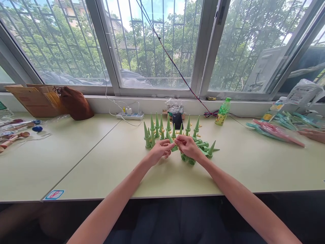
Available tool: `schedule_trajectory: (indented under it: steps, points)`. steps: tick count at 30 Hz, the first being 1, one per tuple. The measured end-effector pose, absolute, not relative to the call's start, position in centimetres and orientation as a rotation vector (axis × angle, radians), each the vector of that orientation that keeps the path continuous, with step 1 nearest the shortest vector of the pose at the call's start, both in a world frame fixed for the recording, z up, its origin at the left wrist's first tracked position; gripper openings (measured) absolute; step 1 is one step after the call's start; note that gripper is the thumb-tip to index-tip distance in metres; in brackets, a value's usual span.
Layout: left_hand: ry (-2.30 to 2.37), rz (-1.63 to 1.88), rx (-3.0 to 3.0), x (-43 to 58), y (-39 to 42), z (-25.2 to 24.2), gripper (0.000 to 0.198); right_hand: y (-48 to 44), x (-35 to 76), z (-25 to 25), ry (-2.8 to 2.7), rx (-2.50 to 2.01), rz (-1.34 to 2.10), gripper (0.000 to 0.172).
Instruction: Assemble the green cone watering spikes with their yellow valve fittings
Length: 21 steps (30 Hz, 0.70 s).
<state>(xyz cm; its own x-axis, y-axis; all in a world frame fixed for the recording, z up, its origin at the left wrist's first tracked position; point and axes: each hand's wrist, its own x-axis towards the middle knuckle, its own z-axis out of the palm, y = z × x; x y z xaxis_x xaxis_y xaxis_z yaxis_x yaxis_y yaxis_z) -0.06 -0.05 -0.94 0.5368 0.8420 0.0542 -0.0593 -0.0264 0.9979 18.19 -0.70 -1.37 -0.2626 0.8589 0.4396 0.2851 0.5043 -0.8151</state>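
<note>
My left hand (pixel 159 151) and my right hand (pixel 188 146) meet over the middle of the pale table (pixel 101 159). Both pinch the same green cone-shaped spike (pixel 172 143), held just above the tabletop. Behind them several green spikes (pixel 157 130) stand upright in a cluster, some with small yellow fittings. More green spikes (pixel 205 149) lie on their sides to the right of my right hand and under it.
A power strip (pixel 130 116) and a black box (pixel 177 120) lie at the back by the window ledge. A green bottle (pixel 222 112) stands to the right. A brown pouch (pixel 76 103) and cardboard (pixel 33 98) sit at the left. Another person's hand (pixel 313 135) rests beside packaged items (pixel 276 132) at the far right.
</note>
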Motion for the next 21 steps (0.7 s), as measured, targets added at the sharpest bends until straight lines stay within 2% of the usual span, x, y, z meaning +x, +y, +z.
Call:
schedule_trajectory:
  steps: [11, 17, 21]
  points:
    - [0.919, 1.149, 1.944, 0.7, 0.0, -1.6, 0.041, -0.6, 18.2, -1.2, -1.78, -1.001, 0.751, 0.031]
    - [0.905, 1.27, 2.368, 0.4, 0.0, -2.2, 0.022, -0.4, 18.1, -1.3, -1.711, -0.985, 0.852, 0.031]
    - [0.885, 1.262, 2.477, 0.2, -0.1, -2.3, 0.02, -0.2, 18.1, -1.6, -1.683, -0.994, 0.898, 0.031]
